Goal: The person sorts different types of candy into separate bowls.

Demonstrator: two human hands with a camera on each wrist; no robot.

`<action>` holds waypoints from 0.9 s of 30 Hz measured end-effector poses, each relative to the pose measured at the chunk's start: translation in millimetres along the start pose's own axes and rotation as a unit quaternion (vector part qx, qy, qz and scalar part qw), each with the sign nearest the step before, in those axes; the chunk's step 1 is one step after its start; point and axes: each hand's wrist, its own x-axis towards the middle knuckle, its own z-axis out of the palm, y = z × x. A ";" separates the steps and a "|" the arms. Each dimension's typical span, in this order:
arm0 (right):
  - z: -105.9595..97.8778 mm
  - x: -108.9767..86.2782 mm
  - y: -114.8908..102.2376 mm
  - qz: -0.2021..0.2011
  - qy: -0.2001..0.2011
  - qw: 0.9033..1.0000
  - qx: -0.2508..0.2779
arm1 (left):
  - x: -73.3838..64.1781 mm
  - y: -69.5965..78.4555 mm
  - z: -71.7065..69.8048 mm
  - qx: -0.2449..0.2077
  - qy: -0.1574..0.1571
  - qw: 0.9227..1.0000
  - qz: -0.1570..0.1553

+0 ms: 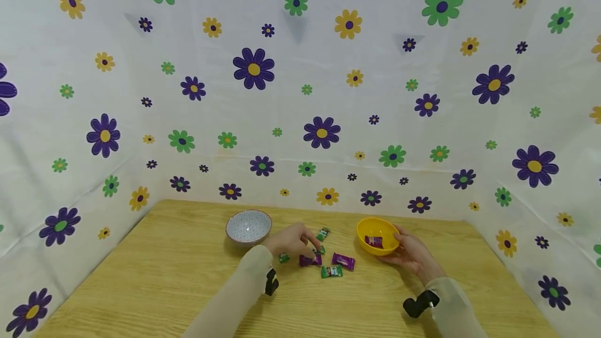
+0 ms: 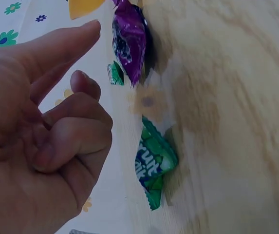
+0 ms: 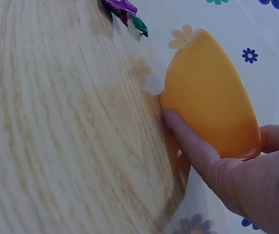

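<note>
My left hand (image 1: 292, 240) reaches over several wrapped candies on the table. Its thumb and index finger are apart near a purple-wrapped candy (image 1: 308, 261), with nothing pinched between them; in the left wrist view its other fingers are bent inward. A green-wrapped candy (image 2: 155, 161) lies close below that hand. My right hand (image 1: 413, 255) grips a yellow bowl (image 3: 210, 95) from its right side, thumb along the outer wall near the base, fingers on the far side. Inside the bowl lies one purple candy (image 1: 373, 242).
A patterned bowl (image 1: 248, 226) with a reddish rim stands left of the candies. Between the hands lie another purple candy (image 1: 344, 261) and a green one (image 1: 332, 272); a further green candy (image 1: 323, 233) is farther back. Flower-printed cloth (image 1: 291, 181) borders the wooden table (image 1: 178, 265).
</note>
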 end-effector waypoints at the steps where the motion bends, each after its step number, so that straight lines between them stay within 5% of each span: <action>1: -0.3 0.3 0.3 0.001 0.002 1.000 0.001 | -0.6 -0.8 -0.3 0.001 -0.001 1.000 -0.002; 20: -1.5 1.3 1.2 -0.001 -0.001 1.000 -0.005 | 0.2 -6.0 8.9 0.026 0.015 0.999 -0.038; 27: -3.2 2.3 0.7 -0.001 -0.002 1.000 -0.001 | -1.4 -6.1 11.9 0.043 0.000 0.999 -0.011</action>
